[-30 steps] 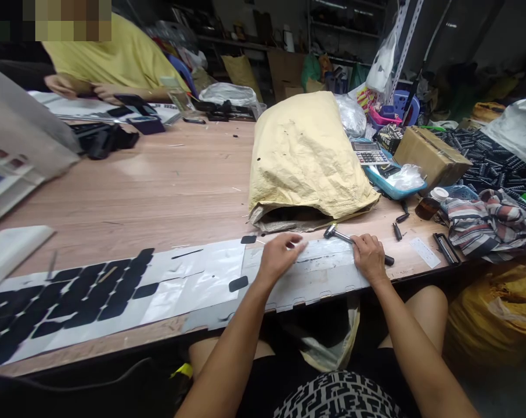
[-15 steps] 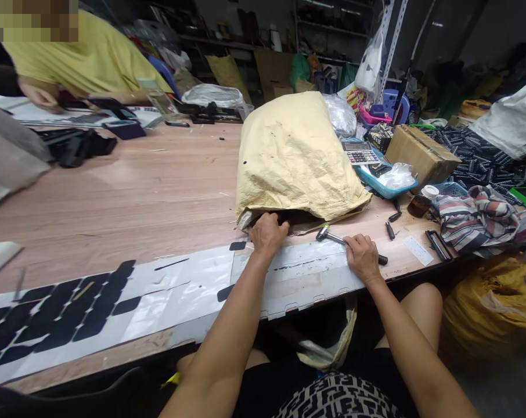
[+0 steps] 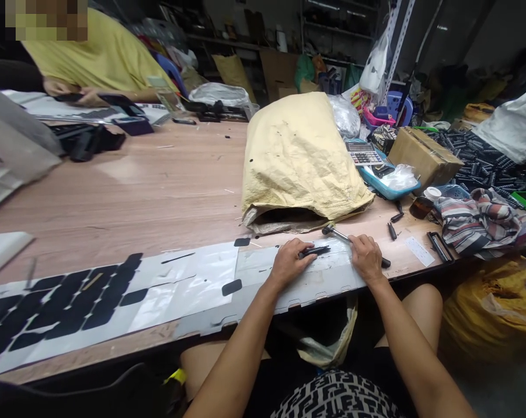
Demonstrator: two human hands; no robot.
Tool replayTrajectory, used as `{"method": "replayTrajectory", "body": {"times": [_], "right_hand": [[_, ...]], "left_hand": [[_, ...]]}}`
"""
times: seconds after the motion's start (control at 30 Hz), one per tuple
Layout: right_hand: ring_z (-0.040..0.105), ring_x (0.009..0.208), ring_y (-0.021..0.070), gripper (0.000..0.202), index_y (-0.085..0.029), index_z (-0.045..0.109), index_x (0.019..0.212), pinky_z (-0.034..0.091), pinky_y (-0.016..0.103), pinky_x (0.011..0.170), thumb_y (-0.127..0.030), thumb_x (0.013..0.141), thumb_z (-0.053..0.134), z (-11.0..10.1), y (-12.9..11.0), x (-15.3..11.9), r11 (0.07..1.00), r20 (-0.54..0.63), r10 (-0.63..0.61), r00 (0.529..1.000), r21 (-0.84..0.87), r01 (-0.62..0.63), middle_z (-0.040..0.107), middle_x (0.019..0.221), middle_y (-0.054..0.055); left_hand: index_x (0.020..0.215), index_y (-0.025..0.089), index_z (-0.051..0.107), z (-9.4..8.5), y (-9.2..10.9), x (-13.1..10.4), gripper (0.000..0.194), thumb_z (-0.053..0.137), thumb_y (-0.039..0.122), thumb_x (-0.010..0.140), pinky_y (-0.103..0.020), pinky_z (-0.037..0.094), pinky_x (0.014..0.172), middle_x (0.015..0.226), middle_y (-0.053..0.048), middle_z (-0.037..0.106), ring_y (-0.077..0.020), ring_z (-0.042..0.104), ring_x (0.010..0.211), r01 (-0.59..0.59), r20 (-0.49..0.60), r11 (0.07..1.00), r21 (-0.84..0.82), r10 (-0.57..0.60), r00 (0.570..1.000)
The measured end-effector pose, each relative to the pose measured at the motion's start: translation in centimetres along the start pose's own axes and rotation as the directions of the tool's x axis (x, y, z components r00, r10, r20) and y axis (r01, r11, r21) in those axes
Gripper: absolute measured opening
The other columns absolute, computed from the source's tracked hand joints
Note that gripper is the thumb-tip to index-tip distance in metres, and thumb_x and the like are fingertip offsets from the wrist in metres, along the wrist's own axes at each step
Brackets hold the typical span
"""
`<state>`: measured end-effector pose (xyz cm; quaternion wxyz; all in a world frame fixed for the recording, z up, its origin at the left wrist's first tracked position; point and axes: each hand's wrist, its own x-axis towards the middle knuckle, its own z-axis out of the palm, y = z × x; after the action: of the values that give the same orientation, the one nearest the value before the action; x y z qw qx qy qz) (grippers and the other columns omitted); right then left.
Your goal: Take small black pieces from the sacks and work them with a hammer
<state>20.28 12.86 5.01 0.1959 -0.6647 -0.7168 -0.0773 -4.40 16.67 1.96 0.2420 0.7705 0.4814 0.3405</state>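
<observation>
Since half a second ago, my left hand [image 3: 288, 261] has come back from the mouth of the pale yellow sack [image 3: 306, 151] and now sits over the gray board [image 3: 319, 283]. Its grip is closed on a slim black piece [image 3: 316, 251], held over the board and pointing toward my right hand [image 3: 366, 256]; whether it is one part or several, I can't tell. On the right, my grip wraps the shaft of a hammer [image 3: 338, 234], its head near the sack's opening. To the left, a white sheet [image 3: 171, 284] carries rows of black pads [image 3: 101, 290]. Beyond, the sack lies on the table [image 3: 176, 180], a calculator [image 3: 364, 154] and blue basket [image 3: 397, 193] to its right. Far left, I see a person in yellow [image 3: 106, 55].
</observation>
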Motion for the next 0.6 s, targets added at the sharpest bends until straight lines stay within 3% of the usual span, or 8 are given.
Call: {"method": "replayTrajectory", "body": {"times": [0.3, 0.6], "right_hand": [[0.063, 0.099, 0.0188, 0.032, -0.026, 0.070, 0.121, 0.051, 0.029, 0.089, -0.027, 0.102, 0.044, -3.3, -0.7, -1.9, 0.932, -0.021, -0.097, 0.995, 0.349, 0.098, 0.071, 0.100, 0.005], [0.067, 0.100, 0.0183, 0.031, -0.027, 0.071, 0.119, 0.054, 0.030, 0.090, -0.026, 0.100, 0.046, -3.6, -1.3, -3.8, 0.913, 0.009, -0.080, 0.997, 0.401, 0.070, 0.073, 0.104, 0.004]], "left_hand": [[0.098, 0.022, 0.075, -0.3, 0.7, 0.3, 0.016, 0.066, 0.030, 0.088, -0.035, 0.044, 0.082, 0.083, -0.003, 0.062, -0.0203, 0.058, 0.088, 0.018, 0.008, 1.000, -0.005, -0.017, 1.000], [0.098, 0.024, 0.077, -0.7, 1.2, 0.5, 0.015, 0.066, 0.030, 0.088, -0.036, 0.044, 0.086, 0.087, -0.004, 0.062, -0.0214, 0.059, 0.093, 0.058, 0.054, 0.998, 0.029, -0.059, 0.997]]}}
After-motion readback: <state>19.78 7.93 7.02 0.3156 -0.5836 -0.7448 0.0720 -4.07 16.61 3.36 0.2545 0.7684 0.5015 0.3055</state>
